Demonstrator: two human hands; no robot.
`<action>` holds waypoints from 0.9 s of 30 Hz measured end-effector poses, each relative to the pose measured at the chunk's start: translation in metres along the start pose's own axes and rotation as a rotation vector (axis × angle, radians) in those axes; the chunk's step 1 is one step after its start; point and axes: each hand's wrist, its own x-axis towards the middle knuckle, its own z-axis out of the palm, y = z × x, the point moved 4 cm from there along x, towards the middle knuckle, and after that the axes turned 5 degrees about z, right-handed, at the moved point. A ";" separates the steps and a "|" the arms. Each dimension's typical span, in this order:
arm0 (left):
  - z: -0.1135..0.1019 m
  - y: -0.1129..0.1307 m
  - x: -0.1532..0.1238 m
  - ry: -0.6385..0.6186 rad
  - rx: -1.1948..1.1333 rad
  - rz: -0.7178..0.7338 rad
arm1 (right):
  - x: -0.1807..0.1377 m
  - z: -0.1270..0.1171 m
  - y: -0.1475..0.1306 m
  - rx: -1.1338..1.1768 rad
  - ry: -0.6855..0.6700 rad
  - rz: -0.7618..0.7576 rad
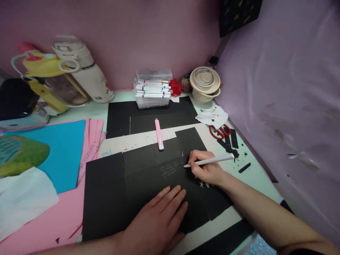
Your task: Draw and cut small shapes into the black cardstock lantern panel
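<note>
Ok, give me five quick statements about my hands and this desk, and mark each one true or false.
1. The right hand holds a white pen-like tool. True.
2. The left hand grips the pink cutter. False: it rests on the black card, apart from the cutter.
3. A clear box of white markers stands farther off than the cutter. True.
4. The scissors have blue handles. False: their handles are red.
5. The blue sheet lies left of the black card. True.

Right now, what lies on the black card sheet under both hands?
Pale outlines, star shapes, left hand, right hand with slim white pen, pink cutter partly on it. Hands hide what's beneath.
</note>
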 end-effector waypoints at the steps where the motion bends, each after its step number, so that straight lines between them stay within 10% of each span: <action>1: 0.000 0.000 0.000 0.000 0.001 0.001 | 0.000 0.000 0.000 0.002 0.000 0.004; 27: 0.001 0.000 -0.001 -0.043 -0.037 -0.006 | -0.001 0.003 -0.004 -0.042 -0.087 -0.105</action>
